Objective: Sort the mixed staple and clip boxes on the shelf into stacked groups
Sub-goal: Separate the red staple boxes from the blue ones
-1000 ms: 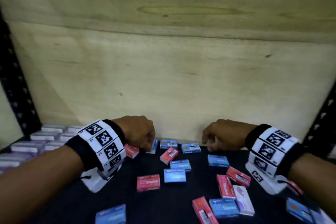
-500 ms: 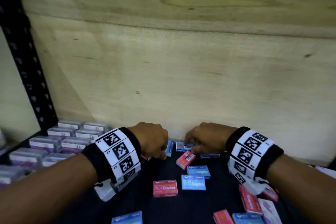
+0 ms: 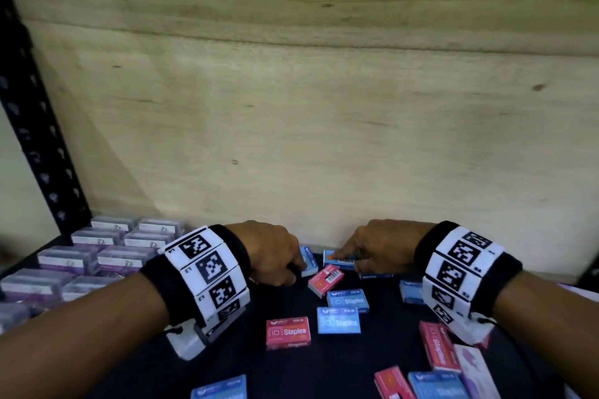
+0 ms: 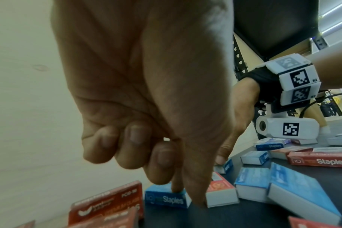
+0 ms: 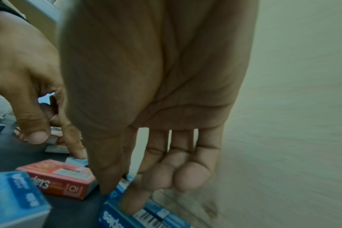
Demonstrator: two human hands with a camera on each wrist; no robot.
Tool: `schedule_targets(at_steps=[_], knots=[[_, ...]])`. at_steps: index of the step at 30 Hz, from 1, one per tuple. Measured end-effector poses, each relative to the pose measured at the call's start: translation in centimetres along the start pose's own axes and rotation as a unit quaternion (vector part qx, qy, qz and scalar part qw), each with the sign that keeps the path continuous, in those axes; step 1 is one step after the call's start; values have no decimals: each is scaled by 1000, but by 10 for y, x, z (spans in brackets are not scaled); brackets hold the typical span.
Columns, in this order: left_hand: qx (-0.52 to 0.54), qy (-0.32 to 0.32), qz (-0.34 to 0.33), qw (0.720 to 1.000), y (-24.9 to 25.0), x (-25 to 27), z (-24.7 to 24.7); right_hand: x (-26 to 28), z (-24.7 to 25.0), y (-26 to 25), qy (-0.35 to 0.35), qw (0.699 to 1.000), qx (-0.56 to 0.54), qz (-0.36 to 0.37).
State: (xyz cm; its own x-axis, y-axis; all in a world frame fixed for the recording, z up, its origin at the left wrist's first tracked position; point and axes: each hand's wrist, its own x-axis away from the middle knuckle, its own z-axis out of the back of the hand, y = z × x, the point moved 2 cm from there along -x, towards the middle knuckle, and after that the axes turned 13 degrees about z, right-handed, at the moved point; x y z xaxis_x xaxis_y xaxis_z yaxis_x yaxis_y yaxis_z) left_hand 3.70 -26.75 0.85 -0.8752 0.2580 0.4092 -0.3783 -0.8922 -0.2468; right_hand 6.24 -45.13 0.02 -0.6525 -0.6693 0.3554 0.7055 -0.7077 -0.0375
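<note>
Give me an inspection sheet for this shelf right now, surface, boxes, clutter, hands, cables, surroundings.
Surface: dark shelf, boxes scattered on it.
Job's things: blue staple boxes and red staple boxes lie mixed, unstacked; clear clip boxes grouped at the left.
Clutter: a pale box at the right edge.
Hands: left hand fingers curled, pressing a small blue box; right hand fingers pinching a barcoded blue box.
Cables: a black cord at the right wrist camera.
Surroundings: plywood back wall; black perforated post.
</note>
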Motion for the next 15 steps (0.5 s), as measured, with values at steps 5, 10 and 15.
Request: schedule_targets(at_steps=[5,10,15], knots=[[41,9,-5,999,4,0,2,9,-1,3,6,1000,-2,-21],[99,44,7,994,-7,5,4,2,1,-7,32,999,-1,-2],[116,75,28,990,-33,11,5,-9,4,-18,22,1000,9,11]])
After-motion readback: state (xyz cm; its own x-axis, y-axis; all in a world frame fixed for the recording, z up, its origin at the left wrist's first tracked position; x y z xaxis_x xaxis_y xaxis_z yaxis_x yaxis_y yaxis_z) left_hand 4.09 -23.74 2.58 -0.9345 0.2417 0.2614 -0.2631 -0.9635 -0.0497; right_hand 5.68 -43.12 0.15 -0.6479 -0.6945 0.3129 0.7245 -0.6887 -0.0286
